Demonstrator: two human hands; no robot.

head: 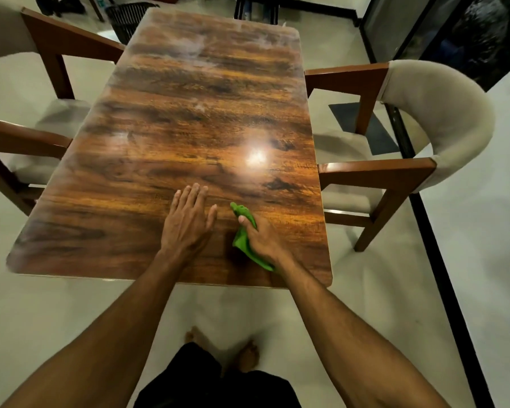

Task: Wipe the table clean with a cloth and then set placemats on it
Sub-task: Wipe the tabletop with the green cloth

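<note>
A long glossy wooden table (189, 113) stretches away from me, with pale smears showing on its far half. My left hand (187, 220) rests flat on the near part of the top, fingers straight. Just right of it, my right hand (261, 237) grips a bunched green cloth (242, 241) against the table surface, near the front right corner. One end of the cloth sticks out past my fingers, the other trails back under my wrist. No placemats are in view.
A wooden armchair with a beige padded back (424, 125) stands at the table's right side. Another chair (50, 54) sits at the left. A dark basket (127, 17) stands on the floor beyond the far left corner. My bare feet (248, 354) are on pale tiles.
</note>
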